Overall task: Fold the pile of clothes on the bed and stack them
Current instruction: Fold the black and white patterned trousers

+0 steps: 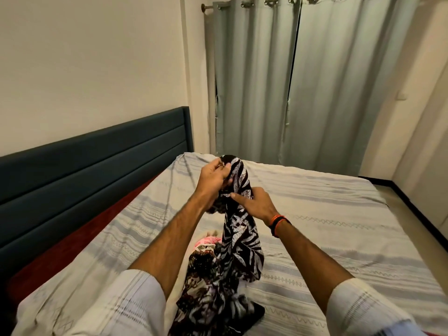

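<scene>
head view: worn on the head, close above the bed (315, 214)
facing: forward and down, toward the curtains (315, 81)

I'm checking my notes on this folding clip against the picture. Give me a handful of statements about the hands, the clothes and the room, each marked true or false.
1. Both hands hold the black-and-white garment above the bed. True: the left hand grips its top and the right hand pinches it lower down.
2. The garment hangs clear of the bed. False: its lower end trails into the pile on the sheet.
3. The right wrist bears an orange and black band. True.
4. The curtains are drawn wide open. False: they are closed, hanging side by side.
5. A folded stack lies by the headboard. False: no folded stack shows there.
</scene>
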Demonstrator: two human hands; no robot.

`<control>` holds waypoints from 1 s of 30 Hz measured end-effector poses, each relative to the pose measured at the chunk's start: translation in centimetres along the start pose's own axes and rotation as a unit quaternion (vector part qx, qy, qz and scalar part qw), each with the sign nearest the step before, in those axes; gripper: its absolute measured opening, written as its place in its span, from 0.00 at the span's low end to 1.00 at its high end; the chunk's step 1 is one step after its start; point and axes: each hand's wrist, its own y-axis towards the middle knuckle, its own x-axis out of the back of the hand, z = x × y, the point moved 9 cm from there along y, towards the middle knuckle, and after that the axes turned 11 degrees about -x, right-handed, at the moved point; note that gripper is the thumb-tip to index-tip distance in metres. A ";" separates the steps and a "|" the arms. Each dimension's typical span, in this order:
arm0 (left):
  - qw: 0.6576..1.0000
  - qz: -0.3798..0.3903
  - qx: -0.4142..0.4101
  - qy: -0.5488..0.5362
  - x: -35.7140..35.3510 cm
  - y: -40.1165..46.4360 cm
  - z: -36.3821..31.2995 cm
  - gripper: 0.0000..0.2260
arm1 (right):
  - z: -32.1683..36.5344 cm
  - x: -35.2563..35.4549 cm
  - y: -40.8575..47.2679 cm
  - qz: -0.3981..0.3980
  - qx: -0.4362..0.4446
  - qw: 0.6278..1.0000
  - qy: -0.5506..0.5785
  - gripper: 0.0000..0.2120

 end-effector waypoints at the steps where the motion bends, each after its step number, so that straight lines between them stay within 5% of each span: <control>1: 1.000 0.013 -0.004 0.021 0.3 -0.5 0.0 0.05 | 0.0 0.4 0.0 -0.016 -0.012 0.999 0.025 0.17; 4: 0.995 0.024 0.036 0.086 2.0 -2.7 2.4 0.13 | -0.1 0.8 -0.3 -0.024 -0.045 0.992 0.118 0.20; 8: 0.982 0.059 0.106 0.145 2.7 -6.1 7.5 0.22 | -0.3 0.9 -1.4 0.002 -0.091 0.955 0.281 0.09; 14: 0.930 0.171 0.124 0.301 0.3 -8.6 11.1 0.18 | -1.4 2.6 -1.7 0.010 -0.130 0.926 0.353 0.20; 19: 0.947 0.137 0.086 0.277 -1.9 -7.1 10.0 0.19 | -3.0 6.8 -1.0 -0.013 -0.093 0.961 0.261 0.24; 24: 0.990 0.021 0.074 0.120 -6.1 -4.5 7.5 0.09 | -7.5 9.8 -0.3 0.030 -0.134 0.978 0.157 0.40; 30: 0.996 0.005 0.073 0.049 -12.1 -3.0 6.6 0.09 | -10.5 13.4 0.2 0.035 -0.153 0.984 0.090 0.38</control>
